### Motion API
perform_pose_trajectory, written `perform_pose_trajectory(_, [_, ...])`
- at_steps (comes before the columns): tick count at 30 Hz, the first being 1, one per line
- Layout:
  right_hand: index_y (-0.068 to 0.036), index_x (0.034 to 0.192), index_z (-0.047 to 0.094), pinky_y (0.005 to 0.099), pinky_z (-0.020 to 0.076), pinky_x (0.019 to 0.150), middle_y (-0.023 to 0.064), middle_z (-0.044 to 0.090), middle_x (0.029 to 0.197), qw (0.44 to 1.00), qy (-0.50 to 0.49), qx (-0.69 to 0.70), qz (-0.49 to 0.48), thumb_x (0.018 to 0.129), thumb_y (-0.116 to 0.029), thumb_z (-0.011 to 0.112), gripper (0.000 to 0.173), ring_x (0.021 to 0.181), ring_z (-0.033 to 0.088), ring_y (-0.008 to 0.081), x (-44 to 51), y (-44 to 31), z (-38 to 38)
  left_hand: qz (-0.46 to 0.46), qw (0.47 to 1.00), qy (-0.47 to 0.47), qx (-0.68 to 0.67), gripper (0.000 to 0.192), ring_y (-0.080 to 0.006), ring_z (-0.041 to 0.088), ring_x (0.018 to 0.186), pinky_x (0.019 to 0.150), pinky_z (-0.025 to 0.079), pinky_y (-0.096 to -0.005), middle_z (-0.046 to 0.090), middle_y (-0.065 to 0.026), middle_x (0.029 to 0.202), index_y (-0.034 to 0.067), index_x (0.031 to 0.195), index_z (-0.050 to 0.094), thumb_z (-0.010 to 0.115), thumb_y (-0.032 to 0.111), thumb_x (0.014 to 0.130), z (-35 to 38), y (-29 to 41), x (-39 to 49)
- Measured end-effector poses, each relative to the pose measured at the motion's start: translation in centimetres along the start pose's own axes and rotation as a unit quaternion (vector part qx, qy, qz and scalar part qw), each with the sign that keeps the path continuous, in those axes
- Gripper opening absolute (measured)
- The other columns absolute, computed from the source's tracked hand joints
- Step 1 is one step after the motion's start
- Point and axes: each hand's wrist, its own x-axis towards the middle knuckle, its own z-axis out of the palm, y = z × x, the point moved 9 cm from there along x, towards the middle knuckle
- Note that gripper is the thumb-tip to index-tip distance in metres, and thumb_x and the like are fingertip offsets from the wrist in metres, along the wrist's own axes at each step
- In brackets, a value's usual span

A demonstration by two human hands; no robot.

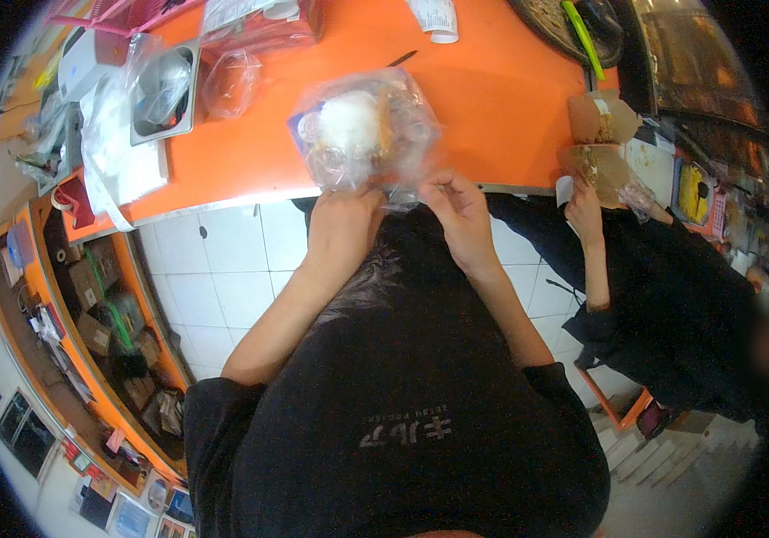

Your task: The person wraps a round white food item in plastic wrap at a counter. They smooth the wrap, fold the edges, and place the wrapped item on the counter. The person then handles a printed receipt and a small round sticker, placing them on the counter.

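A clear plastic bag rests on the orange counter in front of me. Inside it I make out a white rounded item and something yellow-brown, both blurred by the film. My left hand grips the near end of the bag at the counter's edge, fingers curled over the plastic. Just to the right, my right hand pinches the bag's near right edge between thumb and fingers. A strip of loose film spans the gap between both hands.
A metal container with plastic bags stands left on the orange counter. A thin dark tool and a printed paper slip lie beyond the bag. At right, a co-worker's hand is at open food boxes.
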Motion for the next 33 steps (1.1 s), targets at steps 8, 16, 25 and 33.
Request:
perform_pose_trajectory(8, [-0.002,0.097,0.067,0.0262,0.0453,0.090,0.0012,0.063,0.102,0.995,-0.028,-0.072,-0.063,0.097,-0.004,0.067,0.003,0.098,0.058,0.0102,-0.3,-1.8,-0.1,-0.003,0.992,0.025,-0.125,0.027,-0.0329,0.068,0.083,0.074,0.056,-0.0441,0.068,-0.0099,0.099,0.009,0.114,0.071,0.074,0.015,0.088,-3.8,1.7,-1.2])
perform_pose_trajectory(16, [-0.002,0.091,0.063,0.0266,0.0427,0.090,0.0018,0.060,0.099,0.996,-0.037,-0.066,-0.045,0.094,-0.001,0.064,0.004,0.096,0.056,0.0114,-0.1,-1.9,-0.4,0.026,0.991,0.131,-0.017,0.043,-0.0307,0.067,0.080,0.068,0.055,-0.0412,0.063,-0.0087,0.100,0.016,0.133,0.065,0.069,0.011,0.090,-3.5,2.1,0.1])
perform_pose_trajectory(25, [-0.003,0.089,0.061,0.0368,0.0463,0.095,0.0053,0.061,0.098,0.998,-0.014,-0.003,-0.059,0.090,-0.004,0.059,0.003,0.096,0.058,0.0179,-0.5,-3.3,-2.6,0.009,0.991,0.135,-0.001,0.042,-0.0341,0.067,0.084,0.072,0.054,-0.0443,0.066,-0.0102,0.106,0.016,0.133,0.065,0.067,0.012,0.092,-3.3,1.9,0.4])
perform_pose_trajectory(33, [-0.005,0.094,0.060,0.0469,0.0520,0.097,0.0090,0.064,0.093,0.985,0.005,0.169,-0.034,0.093,-0.011,0.057,0.008,0.100,0.065,0.0249,-0.6,-6.4,-7.9,0.003,0.991,0.130,0.018,0.050,-0.0338,0.068,0.085,0.078,0.055,-0.0436,0.067,-0.0107,0.113,0.014,0.136,0.062,0.068,0.008,0.087,-3.3,2.0,0.3])
